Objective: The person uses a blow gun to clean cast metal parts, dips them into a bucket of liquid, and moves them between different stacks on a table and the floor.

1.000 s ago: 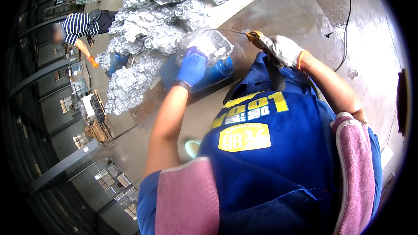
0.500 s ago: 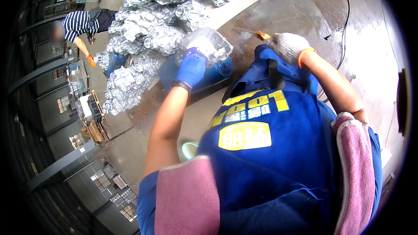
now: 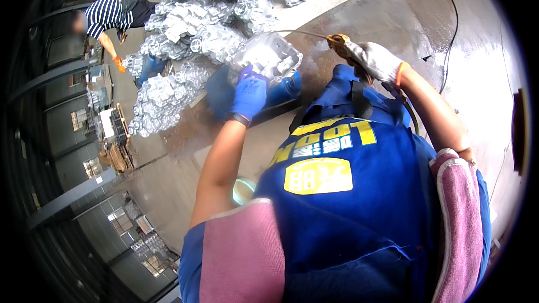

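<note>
My left hand [image 3: 250, 94], in a blue glove, is closed on the near edge of a silvery cast-metal housing [image 3: 268, 55]. The housing has an open, hollow side and rests over a blue drum-like cylinder [image 3: 285, 90] lying on its side. In a pale knit glove, my right hand [image 3: 380, 63] grips an air blow gun [image 3: 338, 40] with a yellow-orange body. Its long thin nozzle points left, and the tip reaches the far rim of the housing. A hose hangs below my right wrist, partly hidden by the arm.
Many similar castings [image 3: 205, 11] are heaped beyond and to the left. Several more lie on a pale board [image 3: 337, 0]. At far left, a person in a striped shirt [image 3: 106, 15] reaches toward castings with an orange glove. A dark cable [image 3: 453, 28] crosses the wet floor at right.
My right hand has turned, bringing the blow gun's body into view and its nozzle up to the housing. My left hand stays on the housing, its grip slightly lower.
</note>
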A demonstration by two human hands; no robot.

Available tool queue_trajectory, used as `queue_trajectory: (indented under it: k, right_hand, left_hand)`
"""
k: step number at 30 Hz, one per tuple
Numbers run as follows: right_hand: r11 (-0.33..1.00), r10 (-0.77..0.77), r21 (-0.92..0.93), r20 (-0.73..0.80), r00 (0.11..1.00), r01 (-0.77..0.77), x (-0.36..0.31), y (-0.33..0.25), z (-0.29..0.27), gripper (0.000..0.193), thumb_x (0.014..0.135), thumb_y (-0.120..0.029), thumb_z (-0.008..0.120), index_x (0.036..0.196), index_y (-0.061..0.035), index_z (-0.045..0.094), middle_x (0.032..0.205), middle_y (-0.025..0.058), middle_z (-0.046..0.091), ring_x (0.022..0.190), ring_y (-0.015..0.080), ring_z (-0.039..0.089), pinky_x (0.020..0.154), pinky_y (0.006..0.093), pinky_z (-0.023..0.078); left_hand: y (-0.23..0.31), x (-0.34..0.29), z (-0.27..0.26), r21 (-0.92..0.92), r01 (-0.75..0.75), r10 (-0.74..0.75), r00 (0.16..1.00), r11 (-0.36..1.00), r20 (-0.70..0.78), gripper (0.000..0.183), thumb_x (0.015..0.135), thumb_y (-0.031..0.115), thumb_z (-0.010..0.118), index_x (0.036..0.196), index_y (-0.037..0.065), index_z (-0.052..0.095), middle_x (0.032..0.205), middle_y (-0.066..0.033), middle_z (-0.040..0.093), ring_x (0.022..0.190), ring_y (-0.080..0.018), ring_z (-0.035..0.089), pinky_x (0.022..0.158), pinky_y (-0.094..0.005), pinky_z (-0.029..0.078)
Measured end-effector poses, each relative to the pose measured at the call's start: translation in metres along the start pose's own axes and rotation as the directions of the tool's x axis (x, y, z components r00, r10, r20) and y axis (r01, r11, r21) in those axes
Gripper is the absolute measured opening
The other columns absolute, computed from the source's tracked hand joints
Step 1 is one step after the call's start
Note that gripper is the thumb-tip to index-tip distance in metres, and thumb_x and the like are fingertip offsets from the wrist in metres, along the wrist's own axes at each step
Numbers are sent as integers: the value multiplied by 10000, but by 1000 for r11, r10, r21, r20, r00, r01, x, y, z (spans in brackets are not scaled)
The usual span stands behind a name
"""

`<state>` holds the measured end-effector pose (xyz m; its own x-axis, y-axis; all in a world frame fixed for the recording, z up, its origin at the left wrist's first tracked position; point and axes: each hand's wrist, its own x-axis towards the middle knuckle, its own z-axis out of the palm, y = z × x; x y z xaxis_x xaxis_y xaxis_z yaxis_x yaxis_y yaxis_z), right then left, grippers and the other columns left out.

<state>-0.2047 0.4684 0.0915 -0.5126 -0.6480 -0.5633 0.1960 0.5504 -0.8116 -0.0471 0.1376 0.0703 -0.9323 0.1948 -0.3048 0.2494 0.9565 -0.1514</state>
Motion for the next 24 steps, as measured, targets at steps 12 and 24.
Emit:
queue_trajectory:
  k: [12,24]
  right_hand:
    - [988,-94,-108,178,980,114,23,-34,52,599,970,-551,360,921,-6,603,678,111,617,558,210,605,588,353,486]
    - [972,-42,-209,292,956,106,8,-46,52,529,978,-487,396,1007,6,584,677,110,630,537,178,613,548,327,499]
  left_hand:
    - [-7,-39,20,-74,161,-171,971,984,-166,114,699,71,575,775,119,645,787,-102,635,870,-255,592,1075,-429,300]
    - [31,-53,36,-128,264,-284,940,956,-189,121,756,100,532,803,116,642,811,-82,632,918,-245,588,1073,-440,302]
